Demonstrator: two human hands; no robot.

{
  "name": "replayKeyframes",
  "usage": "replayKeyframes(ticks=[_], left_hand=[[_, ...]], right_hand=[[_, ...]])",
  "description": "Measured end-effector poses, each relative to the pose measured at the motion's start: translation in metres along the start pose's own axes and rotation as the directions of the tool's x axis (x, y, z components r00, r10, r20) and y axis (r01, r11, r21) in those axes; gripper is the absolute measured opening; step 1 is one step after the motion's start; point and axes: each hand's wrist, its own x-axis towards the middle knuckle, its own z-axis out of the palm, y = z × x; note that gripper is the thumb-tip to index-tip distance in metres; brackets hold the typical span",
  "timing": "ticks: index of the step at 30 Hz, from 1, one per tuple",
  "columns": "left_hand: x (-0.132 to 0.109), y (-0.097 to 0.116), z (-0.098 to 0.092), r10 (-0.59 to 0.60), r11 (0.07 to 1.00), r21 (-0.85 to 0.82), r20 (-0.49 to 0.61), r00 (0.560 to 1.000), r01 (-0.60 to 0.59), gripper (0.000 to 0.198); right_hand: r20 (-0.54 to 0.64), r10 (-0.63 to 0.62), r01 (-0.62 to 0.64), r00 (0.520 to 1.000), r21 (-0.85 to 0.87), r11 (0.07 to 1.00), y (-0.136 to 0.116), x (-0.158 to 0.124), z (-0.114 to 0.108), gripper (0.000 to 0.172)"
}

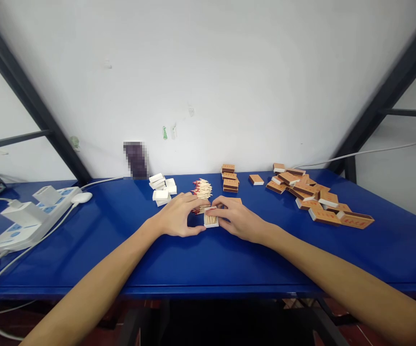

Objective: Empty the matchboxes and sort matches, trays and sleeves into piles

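Observation:
A small white matchbox tray (pixel 211 224) filled with matches (pixel 211 219) is between my two hands, close over the blue table. My left hand (pixel 177 215) spans its left side, thumb at the near corner and index finger by the far end. From the right, my right hand (pixel 243 218) grips the tray, its fingertips over the far end of the matches and its thumb along the side. Just beyond lies a pile of loose red-tipped matches (pixel 202 188), partly covered by my left fingers. An orange matchbox sleeve (pixel 236 201) shows partly behind my right hand.
White empty trays (pixel 161 195) are heaped left of the matches. Orange matchboxes (pixel 230 184) stand stacked behind, with a single matchbox (pixel 256 179) beside them. A large heap of matchboxes (pixel 303 190) spreads at right. A power strip (pixel 34 218) with cables occupies the left end.

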Motion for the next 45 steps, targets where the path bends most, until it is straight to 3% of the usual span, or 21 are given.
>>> replayKeyframes(ticks=[9,16,21,26,34,37,41,45], left_hand=[[0.002,0.006,0.009,0.056,0.996,-0.071,-0.086,0.995,-0.062,0.062],[0.004,-0.003,0.015,0.117,0.992,-0.026,-0.191,0.975,-0.124,0.025],[0.004,-0.013,0.014,0.192,0.981,0.093,-0.288,0.938,-0.172,0.011],[0.004,-0.017,0.009,0.236,0.958,0.228,-0.295,0.926,-0.171,0.014],[0.004,-0.017,0.011,0.199,0.956,0.267,-0.279,0.939,-0.123,0.015],[0.005,-0.015,0.012,0.212,0.945,0.304,-0.292,0.933,-0.120,0.015],[0.006,-0.013,0.011,0.252,0.931,0.333,-0.280,0.926,-0.152,0.017],[0.004,-0.013,0.006,0.246,0.953,0.240,-0.246,0.938,-0.187,0.022]], right_hand=[[-0.135,0.024,0.002,0.990,0.186,0.983,0.005,0.004,0.004,0.042],[-0.045,0.069,-0.061,0.997,0.162,0.985,0.003,0.003,0.003,0.036],[0.008,0.107,-0.107,0.994,0.165,0.981,-0.002,0.001,-0.002,0.043],[-0.023,0.104,-0.100,0.994,0.154,0.983,-0.004,0.001,-0.002,0.051],[-0.088,0.166,-0.149,0.982,0.167,0.975,-0.008,0.003,-0.007,0.054],[-0.121,0.166,-0.147,0.979,0.157,0.977,-0.011,0.004,-0.006,0.047],[-0.195,0.141,-0.120,0.971,0.115,0.986,-0.010,0.004,-0.002,0.020],[-0.148,0.099,-0.082,0.984,0.117,0.990,-0.007,0.004,0.000,0.013]])
